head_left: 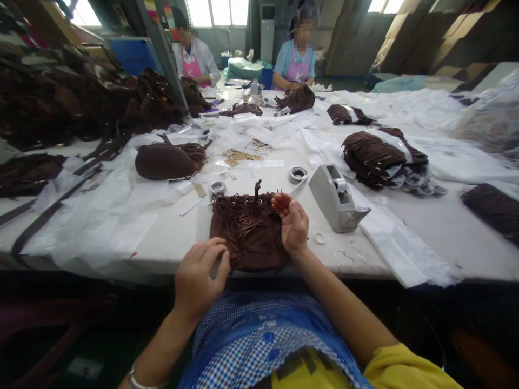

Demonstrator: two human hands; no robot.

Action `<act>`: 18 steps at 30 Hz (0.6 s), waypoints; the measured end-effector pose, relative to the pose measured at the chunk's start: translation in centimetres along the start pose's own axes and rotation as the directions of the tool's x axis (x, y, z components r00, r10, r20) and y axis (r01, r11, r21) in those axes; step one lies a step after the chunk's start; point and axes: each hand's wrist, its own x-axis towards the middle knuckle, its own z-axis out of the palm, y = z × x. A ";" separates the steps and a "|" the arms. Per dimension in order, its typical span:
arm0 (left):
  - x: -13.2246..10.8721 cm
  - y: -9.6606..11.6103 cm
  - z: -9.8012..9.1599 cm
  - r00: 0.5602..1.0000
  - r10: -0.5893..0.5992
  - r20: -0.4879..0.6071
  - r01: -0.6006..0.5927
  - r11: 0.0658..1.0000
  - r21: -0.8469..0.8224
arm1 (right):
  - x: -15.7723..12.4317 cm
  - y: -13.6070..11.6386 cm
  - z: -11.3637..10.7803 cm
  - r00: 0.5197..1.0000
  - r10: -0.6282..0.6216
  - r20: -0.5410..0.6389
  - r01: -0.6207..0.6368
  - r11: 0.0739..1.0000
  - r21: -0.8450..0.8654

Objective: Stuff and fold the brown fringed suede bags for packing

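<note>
A dark brown fringed bag [251, 243] lies flat at the table's front edge, straight before me. Its fringe spreads over the upper part, with metal eyelets and a short strap end standing up at the top. My left hand [203, 270] is at the bag's lower left edge, fingers loosely bent and a gap between them and the thumb. At the right side, my right hand [294, 221] is cupped against the fringe, palm turned inward and fingers stretched upward. Neither hand visibly grips anything.
A grey tape dispenser [338, 200] stands right of the bag, near a tape roll [298, 174] and a white ring [320, 238]. More brown bags [381, 156] lie right, left and beyond. Plastic sheets [97, 216] cover much of the table. Two people work across it.
</note>
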 end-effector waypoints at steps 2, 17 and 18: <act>1.3 2.1 0.5 0.979 0.196 0.060 -0.193 0.980 -0.051 | 0.1 0.3 0.1 1.000 0.022 -0.021 -0.022 0.999 0.032; 2.2 -4.4 -3.0 0.910 -0.412 0.052 0.368 0.857 0.360 | -0.8 -0.8 0.2 0.989 -0.054 0.135 0.083 0.972 -0.220; 3.1 -2.9 -2.4 0.942 -0.333 0.034 0.310 0.905 0.291 | -0.8 -0.8 0.2 0.988 -0.059 0.143 0.091 0.969 -0.228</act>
